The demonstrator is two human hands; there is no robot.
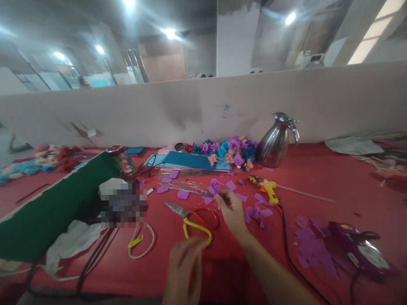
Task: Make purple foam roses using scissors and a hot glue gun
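Note:
Near the middle of the red table (127, 273), my right hand (229, 207) pinches the base of a small purple paper flower (215, 185). Thin clear-wrapped wires lie behind and left of its fingertips. My left hand (186, 264) is at the bottom centre, blurred by motion, and what its fingers do is unclear. Scissors (178, 209) with one red and one yellow handle lie between the hands, the yellow loop close to my left fingertips. Purple paper pieces (182, 194) are scattered around. A yellow glue gun (270, 192) rests to the right.
A steel jug (274, 142) stands at the back, beside a heap of paper flowers (237, 148) and blue sheets (189, 160). A green-sided box (60, 203) is at left with cables nearby. A purple device (361, 248) sits at right; the glue gun's cord runs towards the front.

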